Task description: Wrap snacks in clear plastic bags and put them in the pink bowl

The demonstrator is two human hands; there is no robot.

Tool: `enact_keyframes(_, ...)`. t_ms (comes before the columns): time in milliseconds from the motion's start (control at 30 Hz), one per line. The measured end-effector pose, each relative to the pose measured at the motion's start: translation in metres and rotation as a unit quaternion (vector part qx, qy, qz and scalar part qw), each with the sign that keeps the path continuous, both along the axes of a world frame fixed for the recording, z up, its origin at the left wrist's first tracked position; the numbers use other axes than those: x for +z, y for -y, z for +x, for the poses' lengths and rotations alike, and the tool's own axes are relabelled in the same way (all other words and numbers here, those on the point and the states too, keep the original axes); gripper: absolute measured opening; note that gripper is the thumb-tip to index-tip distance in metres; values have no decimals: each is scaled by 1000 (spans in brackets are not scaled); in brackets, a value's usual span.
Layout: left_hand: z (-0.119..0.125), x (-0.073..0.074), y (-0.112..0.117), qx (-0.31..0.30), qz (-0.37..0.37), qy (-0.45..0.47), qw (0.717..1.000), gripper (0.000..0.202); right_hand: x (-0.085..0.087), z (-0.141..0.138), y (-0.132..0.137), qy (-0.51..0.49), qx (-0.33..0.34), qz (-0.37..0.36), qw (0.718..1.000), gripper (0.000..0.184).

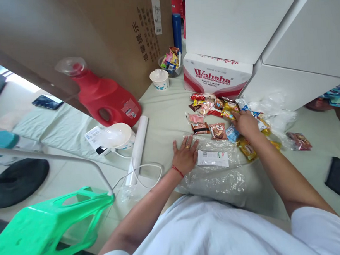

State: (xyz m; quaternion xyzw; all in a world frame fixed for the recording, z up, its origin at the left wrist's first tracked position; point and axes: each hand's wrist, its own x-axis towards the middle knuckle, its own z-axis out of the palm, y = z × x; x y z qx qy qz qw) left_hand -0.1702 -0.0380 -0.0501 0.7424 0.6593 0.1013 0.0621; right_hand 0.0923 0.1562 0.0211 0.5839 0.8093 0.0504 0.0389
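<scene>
My left hand (pixel 185 156) lies flat with fingers spread at the left edge of a clear plastic bag (pixel 217 182). A white label (pixel 212 158) shows on that bag. My right hand (pixel 247 124) reaches into a pile of small wrapped snacks, its fingers stretched out and their tips at a yellow packet (pixel 227 114). Just below its fingers is a blue packet (pixel 232 133). Two brown snack packets, one with a cookie picture (pixel 218 131) and one darker (pixel 200 129), lie left of it. Yellow-wrapped snacks (pixel 246 148) rest partly under my right wrist.
Behind the pile stands a Wahaha water carton (pixel 217 75). Crumpled clear plastic (pixel 276 114) lies to the right. A paper cup (pixel 159 80), a tub of snacks (pixel 171 63), a red jug (pixel 106 97), a white roll (pixel 138 149) and a green stool (pixel 51 225) are leftward.
</scene>
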Motion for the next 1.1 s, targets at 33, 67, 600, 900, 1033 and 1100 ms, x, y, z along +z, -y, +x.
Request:
enact_keyframes(33,0,0,0,1,0,0,1000,54,4,0,-1,-7,-9,17,1000,45)
enact_keyframes(67,0,0,0,2,-1,0,1000,54,8,-3,-2,-17,-10,32,999,44)
enact_keyframes(600,0,2,0,-1,-10,3,1000,55,-2,-139,2,-130,128,-54,982,40)
enact_keyframes(900,0,0,0,2,-12,17,1000,55,24,-27,109,-283,240,-132,919,39)
enact_keyframes(1033,1,2,0,-1,-11,21,1000,55,-12,-35,152,-163,221,-153,949,43)
enact_keyframes(1100,0,3,-1,-4,-17,25,1000,55,-24,-39,158,-148,209,-150,955,48)
